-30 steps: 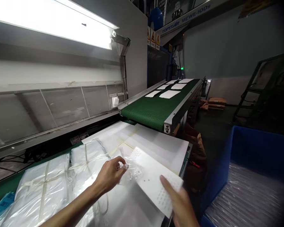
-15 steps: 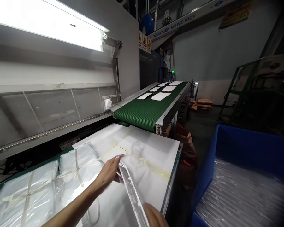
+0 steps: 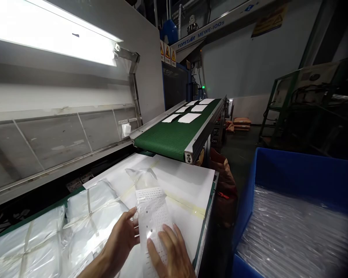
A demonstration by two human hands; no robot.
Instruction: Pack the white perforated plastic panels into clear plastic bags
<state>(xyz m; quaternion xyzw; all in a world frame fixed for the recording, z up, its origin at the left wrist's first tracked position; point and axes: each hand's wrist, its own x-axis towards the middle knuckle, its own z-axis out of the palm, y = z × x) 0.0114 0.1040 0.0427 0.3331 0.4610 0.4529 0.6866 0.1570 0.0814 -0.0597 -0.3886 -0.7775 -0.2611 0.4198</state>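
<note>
White perforated rectangular panel (image 3: 156,208) in a clear plastic bag (image 3: 145,178) was over white sheeting (image 3: 181,175), a pale grey beam (image 3: 201,35) behind reading "TOPSTAR MEWE-100s". The left hand (image 3: 120,240), fingers half-curled, touched the panel's left edge, grip unclear; the right hand (image 3: 174,253) lay spread across its face.

A white, flat rectangular plastic panel (image 3: 149,220) with rows of small slots and a few dark round holes points near to far, inside a clear plastic bag (image 3: 144,177) whose loose, crumpled end extends beyond its far edge.
</note>
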